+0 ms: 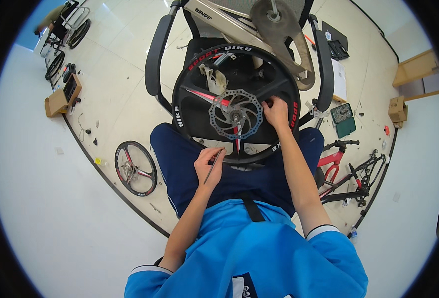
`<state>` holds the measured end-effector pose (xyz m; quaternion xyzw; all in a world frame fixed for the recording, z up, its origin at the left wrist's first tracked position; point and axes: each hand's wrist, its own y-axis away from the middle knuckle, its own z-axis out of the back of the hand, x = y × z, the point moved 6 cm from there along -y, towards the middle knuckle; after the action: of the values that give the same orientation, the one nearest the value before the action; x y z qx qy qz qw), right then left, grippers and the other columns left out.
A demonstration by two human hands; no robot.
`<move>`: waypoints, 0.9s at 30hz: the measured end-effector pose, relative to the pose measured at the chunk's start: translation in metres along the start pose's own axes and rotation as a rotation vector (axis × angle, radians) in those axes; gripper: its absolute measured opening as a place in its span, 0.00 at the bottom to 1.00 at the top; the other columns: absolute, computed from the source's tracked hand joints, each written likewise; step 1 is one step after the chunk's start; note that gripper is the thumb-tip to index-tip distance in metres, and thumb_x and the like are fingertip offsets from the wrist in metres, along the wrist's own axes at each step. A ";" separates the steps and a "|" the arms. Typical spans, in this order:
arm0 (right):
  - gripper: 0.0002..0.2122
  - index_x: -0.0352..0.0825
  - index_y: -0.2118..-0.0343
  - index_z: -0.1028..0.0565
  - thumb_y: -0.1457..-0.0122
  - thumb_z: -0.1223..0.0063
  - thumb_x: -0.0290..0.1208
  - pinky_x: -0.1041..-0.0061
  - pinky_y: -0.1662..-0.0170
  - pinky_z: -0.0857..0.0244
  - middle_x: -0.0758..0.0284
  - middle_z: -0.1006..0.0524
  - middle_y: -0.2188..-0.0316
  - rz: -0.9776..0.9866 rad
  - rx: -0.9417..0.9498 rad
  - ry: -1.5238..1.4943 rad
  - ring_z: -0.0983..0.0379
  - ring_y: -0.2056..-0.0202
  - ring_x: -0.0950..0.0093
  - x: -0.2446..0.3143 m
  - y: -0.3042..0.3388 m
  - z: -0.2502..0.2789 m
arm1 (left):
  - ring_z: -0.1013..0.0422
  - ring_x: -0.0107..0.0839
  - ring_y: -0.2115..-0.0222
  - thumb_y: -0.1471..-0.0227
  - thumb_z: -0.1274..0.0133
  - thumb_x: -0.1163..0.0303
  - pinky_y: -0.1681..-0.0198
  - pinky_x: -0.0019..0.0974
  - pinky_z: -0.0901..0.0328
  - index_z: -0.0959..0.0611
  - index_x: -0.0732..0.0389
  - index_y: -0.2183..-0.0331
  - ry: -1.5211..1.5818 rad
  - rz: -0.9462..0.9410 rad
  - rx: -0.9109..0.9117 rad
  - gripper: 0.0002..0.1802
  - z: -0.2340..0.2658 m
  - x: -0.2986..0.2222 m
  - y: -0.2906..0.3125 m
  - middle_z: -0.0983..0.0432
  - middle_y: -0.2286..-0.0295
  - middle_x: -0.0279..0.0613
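Note:
A black bicycle wheel [189, 79] with red spokes and a silver brake disc [236, 114] lies flat on a black chair in front of my knees. My right hand [276, 112] rests on the wheel just right of the disc, fingers curled against a spoke. My left hand [209, 165] hovers at the wheel's near rim, pinching a thin metal tool [212, 168] that points down toward my lap. A beige bicycle frame [239, 25] with a chainring lies across the chair's back.
A second black wheel [135, 168] lies on the floor at my left. A red and black bicycle frame [346, 169] lies at my right, beside a green box [344, 119]. Cardboard boxes [60, 99] and a wheelchair [68, 27] stand at the far left.

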<state>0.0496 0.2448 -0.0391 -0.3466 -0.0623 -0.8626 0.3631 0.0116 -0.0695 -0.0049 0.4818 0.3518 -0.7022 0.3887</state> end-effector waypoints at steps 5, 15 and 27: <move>0.08 0.28 0.68 0.19 0.46 0.35 0.28 0.63 0.61 0.26 0.53 0.18 0.73 -0.043 0.034 -0.133 0.19 0.69 0.55 -0.003 0.010 -0.001 | 0.26 0.27 0.71 0.46 0.35 0.76 0.68 0.28 0.33 0.11 0.64 0.64 -0.022 -0.040 0.020 0.06 -0.007 -0.004 0.006 0.18 0.69 0.41; 0.08 0.29 0.69 0.18 0.47 0.36 0.29 0.66 0.62 0.25 0.55 0.17 0.74 -0.052 0.005 -0.123 0.18 0.70 0.59 -0.003 0.014 0.000 | 0.26 0.27 0.73 0.48 0.34 0.77 0.69 0.28 0.33 0.11 0.65 0.65 -0.050 -0.137 0.019 0.06 -0.014 -0.015 -0.009 0.19 0.71 0.40; 0.08 0.28 0.63 0.18 0.43 0.36 0.26 0.78 0.63 0.25 0.64 0.16 0.72 -0.159 -0.173 -0.442 0.16 0.70 0.75 0.014 0.057 0.036 | 0.24 0.34 0.73 0.50 0.34 0.78 0.70 0.32 0.31 0.11 0.65 0.63 -0.068 -0.037 -0.027 0.10 -0.007 -0.019 -0.009 0.17 0.72 0.43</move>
<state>0.1006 0.2077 -0.0116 -0.5507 -0.0932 -0.7939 0.2405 0.0110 -0.0556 0.0118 0.4455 0.3567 -0.7204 0.3940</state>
